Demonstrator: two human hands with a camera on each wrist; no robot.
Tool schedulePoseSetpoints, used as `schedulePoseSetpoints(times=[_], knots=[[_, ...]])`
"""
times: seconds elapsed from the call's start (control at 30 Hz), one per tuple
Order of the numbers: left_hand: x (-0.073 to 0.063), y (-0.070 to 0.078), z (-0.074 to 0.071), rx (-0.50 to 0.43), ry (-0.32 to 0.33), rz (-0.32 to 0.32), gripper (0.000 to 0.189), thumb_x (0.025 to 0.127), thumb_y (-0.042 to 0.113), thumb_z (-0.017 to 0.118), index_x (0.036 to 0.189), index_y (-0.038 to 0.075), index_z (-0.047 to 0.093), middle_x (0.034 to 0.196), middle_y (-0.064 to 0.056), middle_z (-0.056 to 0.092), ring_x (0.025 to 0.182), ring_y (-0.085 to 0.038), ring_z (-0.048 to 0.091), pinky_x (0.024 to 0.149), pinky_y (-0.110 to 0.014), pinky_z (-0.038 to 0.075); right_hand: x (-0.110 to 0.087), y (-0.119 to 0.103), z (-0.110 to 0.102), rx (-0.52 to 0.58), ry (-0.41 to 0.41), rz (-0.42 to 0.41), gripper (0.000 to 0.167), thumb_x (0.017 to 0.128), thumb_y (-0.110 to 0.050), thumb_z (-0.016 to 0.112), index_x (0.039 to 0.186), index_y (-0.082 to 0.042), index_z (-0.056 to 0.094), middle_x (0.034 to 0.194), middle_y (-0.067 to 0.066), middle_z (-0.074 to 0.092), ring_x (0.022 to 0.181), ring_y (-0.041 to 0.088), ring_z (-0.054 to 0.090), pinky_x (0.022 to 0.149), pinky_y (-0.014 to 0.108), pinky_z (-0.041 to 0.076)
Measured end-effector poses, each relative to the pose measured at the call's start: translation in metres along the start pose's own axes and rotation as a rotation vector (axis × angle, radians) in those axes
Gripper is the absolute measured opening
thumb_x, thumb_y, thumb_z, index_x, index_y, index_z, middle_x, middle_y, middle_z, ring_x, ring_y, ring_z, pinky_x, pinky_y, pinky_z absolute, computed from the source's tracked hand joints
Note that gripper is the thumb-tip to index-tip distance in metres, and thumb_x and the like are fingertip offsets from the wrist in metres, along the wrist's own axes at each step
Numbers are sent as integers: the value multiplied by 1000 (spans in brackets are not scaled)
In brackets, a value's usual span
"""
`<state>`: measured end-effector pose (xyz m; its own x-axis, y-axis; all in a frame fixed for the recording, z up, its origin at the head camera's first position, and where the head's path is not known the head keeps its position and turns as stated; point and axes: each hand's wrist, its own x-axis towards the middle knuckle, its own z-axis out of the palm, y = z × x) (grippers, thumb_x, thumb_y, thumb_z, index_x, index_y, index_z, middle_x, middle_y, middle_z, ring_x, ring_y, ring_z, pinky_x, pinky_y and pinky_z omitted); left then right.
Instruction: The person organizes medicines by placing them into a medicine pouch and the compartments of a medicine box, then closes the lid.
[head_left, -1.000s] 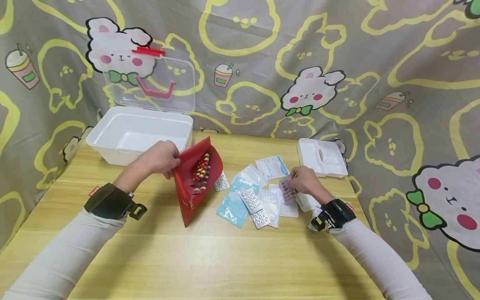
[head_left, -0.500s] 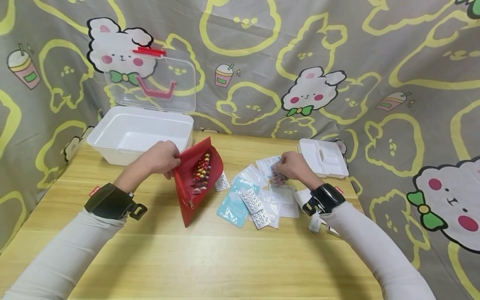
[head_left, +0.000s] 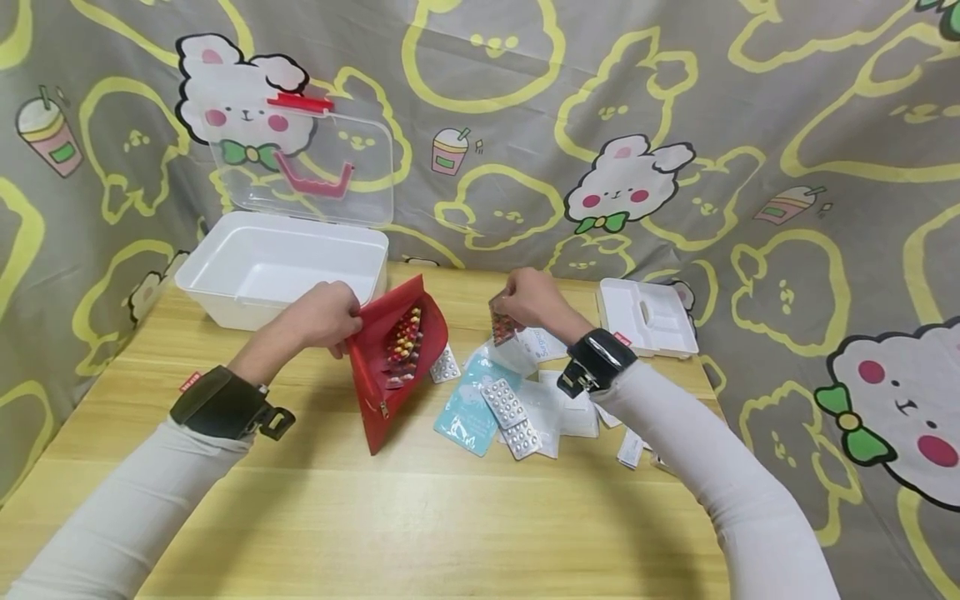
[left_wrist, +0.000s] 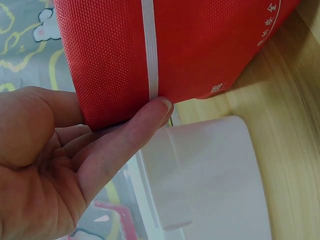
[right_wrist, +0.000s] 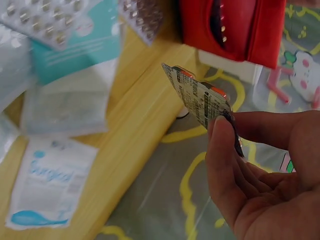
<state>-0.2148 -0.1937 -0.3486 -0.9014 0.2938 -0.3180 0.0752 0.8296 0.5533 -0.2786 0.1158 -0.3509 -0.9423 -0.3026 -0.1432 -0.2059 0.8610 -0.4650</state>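
My left hand (head_left: 322, 317) pinches the edge of a red zip pouch (head_left: 367, 383), which gapes toward the right. Inside it lie blister packs of red and yellow capsules (head_left: 405, 337). The left wrist view shows the thumb and fingers on the pouch's red fabric (left_wrist: 115, 65) beside a white strip. To the right of the pouch, my right hand (head_left: 536, 298) pinches a capsule blister pack (head_left: 501, 325) above the table. In the right wrist view that blister pack (right_wrist: 197, 95) is held between thumb and fingers, its printed foil back showing and orange capsules along one edge.
An open white box (head_left: 247, 275) with a clear lid (head_left: 307, 175) stands back left. Silver blister packs (head_left: 513, 417), a teal packet (head_left: 468, 408) and white packets (head_left: 577, 412) lie mid-table. A white tray (head_left: 648, 317) sits back right, and a patterned curtain (head_left: 510, 100) hangs behind.
My right hand has carried the capsule blister pack left, from above the white packets toward the red pouch. The left hand and pouch have stayed in place.
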Motion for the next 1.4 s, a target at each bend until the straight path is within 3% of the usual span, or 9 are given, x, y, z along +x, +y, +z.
schedulePoseSetpoints(times=[0.13, 0.23, 0.53, 0.87, 1.13, 1.4], knots=[[-1, 0, -1, 7, 2, 2, 24, 98, 0, 50, 96, -15, 69, 67, -14, 70, 55, -19, 71, 56, -31, 62, 5, -17, 4, 5, 31, -51, 28, 89, -22, 72, 66, -8, 63, 64, 6, 68, 51, 14, 61, 49, 23, 47], [-1, 0, -1, 8, 3, 1, 24, 98, 0, 50, 96, -15, 69, 67, -13, 70, 55, -18, 71, 55, -31, 62, 8, -29, 10, 40, 53, -75, 25, 90, -22, 72, 71, -8, 66, 63, 5, 68, 51, 15, 63, 51, 23, 48], [0, 0, -1, -1, -2, 3, 24, 98, -1, 50, 97, -16, 69, 68, -15, 71, 56, -19, 71, 58, -34, 63, 13, -55, 28, 106, 21, -61, 20, 92, -20, 73, 83, -3, 68, 87, 12, 74, 57, 17, 70, 50, 23, 57], [0, -1, 0, -4, 2, 6, 24, 98, -1, 50, 94, -14, 70, 67, -14, 71, 56, -20, 71, 58, -34, 63, 19, -63, 50, 149, -55, -40, 30, 92, -16, 73, 68, -3, 61, 68, 10, 70, 53, 18, 69, 48, 23, 55], [-1, -2, 0, -1, 6, 5, 24, 98, -1, 50, 92, -13, 70, 65, -13, 71, 55, -20, 71, 58, -35, 63, 25, -67, 63, 67, -69, -48, 41, 92, -14, 72, 55, -10, 53, 51, 2, 58, 48, 17, 67, 43, 19, 50], [0, -2, 0, -2, 2, 8, 24, 98, 0, 51, 94, -14, 70, 67, -14, 71, 56, -21, 72, 55, -31, 62, 27, -71, 68, -2, -53, -19, 27, 90, -14, 69, 66, -7, 62, 61, 6, 66, 49, 14, 64, 43, 19, 48]])
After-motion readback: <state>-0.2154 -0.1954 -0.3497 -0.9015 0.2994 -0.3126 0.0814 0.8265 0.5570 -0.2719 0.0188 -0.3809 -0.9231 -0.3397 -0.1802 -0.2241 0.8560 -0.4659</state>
